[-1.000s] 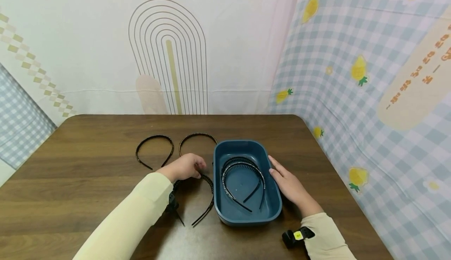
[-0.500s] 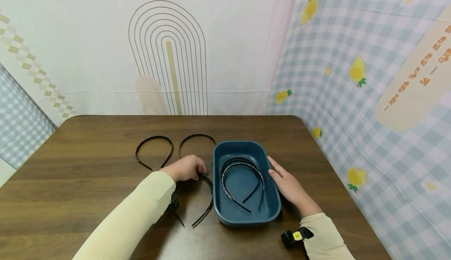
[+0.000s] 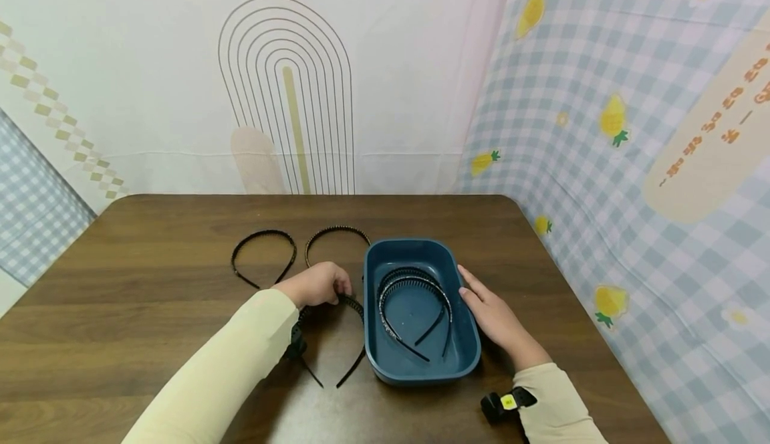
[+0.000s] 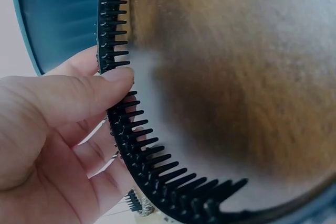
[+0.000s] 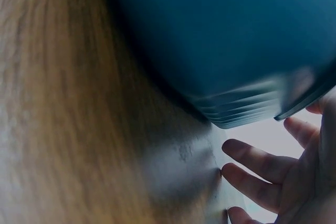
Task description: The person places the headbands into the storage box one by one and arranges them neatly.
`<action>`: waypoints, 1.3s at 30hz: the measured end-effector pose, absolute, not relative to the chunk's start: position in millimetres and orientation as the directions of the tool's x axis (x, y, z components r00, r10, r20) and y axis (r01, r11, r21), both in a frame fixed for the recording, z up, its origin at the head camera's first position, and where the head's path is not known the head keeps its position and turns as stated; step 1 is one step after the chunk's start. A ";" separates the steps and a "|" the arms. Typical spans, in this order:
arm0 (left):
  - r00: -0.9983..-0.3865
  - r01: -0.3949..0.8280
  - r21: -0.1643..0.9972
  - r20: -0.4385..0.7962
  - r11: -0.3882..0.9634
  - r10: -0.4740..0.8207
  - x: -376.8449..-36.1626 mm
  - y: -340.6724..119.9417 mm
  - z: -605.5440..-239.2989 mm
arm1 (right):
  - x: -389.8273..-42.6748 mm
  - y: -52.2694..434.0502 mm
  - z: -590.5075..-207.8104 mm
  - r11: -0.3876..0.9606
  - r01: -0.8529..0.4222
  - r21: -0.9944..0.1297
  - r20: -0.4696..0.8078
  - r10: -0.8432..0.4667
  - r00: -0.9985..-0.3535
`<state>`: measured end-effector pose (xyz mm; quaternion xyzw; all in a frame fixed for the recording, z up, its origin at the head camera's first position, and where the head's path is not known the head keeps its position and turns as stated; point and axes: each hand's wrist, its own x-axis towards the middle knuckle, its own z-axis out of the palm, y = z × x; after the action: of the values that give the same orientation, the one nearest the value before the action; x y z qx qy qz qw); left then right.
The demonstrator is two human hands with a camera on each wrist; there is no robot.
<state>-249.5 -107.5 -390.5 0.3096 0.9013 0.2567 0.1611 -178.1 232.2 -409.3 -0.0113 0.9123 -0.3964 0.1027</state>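
Observation:
In the head view my left hand (image 3: 319, 282) pinches a black toothed headband (image 3: 359, 307) at the top of its arch, just left of the blue plastic bin (image 3: 421, 381). Up close in the left wrist view, the thumb presses the comb-like teeth side of the headband (image 4: 139, 166), with fingers behind it. Its two ends point toward the front of the table. My right hand (image 3: 496, 317) lies along the bin's right side, thumb near the rim and fingers fairly straight; the right wrist view shows several fingers (image 5: 257, 166) spread beside the bin. Inside the bin lie toothed headbands (image 3: 415, 279), overlapping.
Behind my left hand, a thin dark headband (image 3: 265, 233) lies at left and a brown-black one (image 3: 337, 228) reaches to the bin's back left corner. The brown wooden table (image 3: 150, 310) ends at a patterned cloth backdrop (image 3: 409, 83).
Near my left hand, the doubled headband end on the right now shows as a single end, and the left end has shifted slightly right. My right hand and the bin stay put.

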 end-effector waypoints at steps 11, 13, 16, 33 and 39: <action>-0.759 0.434 0.599 -0.160 0.673 0.632 -245.2 -123.5 -379.2 | -178.4 231.9 -410.2 0.687 0.063 -0.724 -0.186 -0.106 -0.977; -0.758 0.449 0.592 -0.145 0.669 0.636 -244.7 -126.8 -376.5 | -179.1 231.6 -409.8 0.687 0.059 -0.724 -0.181 -0.107 -0.978; -0.752 0.473 0.582 -0.125 0.662 0.648 -243.4 -132.0 -373.9 | -180.3 231.2 -409.3 0.687 0.055 -0.725 -0.178 -0.109 -0.978; -0.812 0.376 0.683 -0.083 0.627 0.577 -238.6 -154.4 -359.3 | -180.8 233.6 -410.4 0.685 0.066 -0.725 -0.190 -0.107 -0.976; -0.851 0.338 0.716 -0.043 0.611 0.523 -237.1 -162.4 -354.0 | -180.9 234.5 -411.5 0.684 0.065 -0.727 -0.187 -0.106 -0.977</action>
<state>-237.1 -162.4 -354.0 0.2422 0.8886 0.3689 0.1248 -180.9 234.5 -411.5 -0.0111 0.9112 -0.3974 0.1077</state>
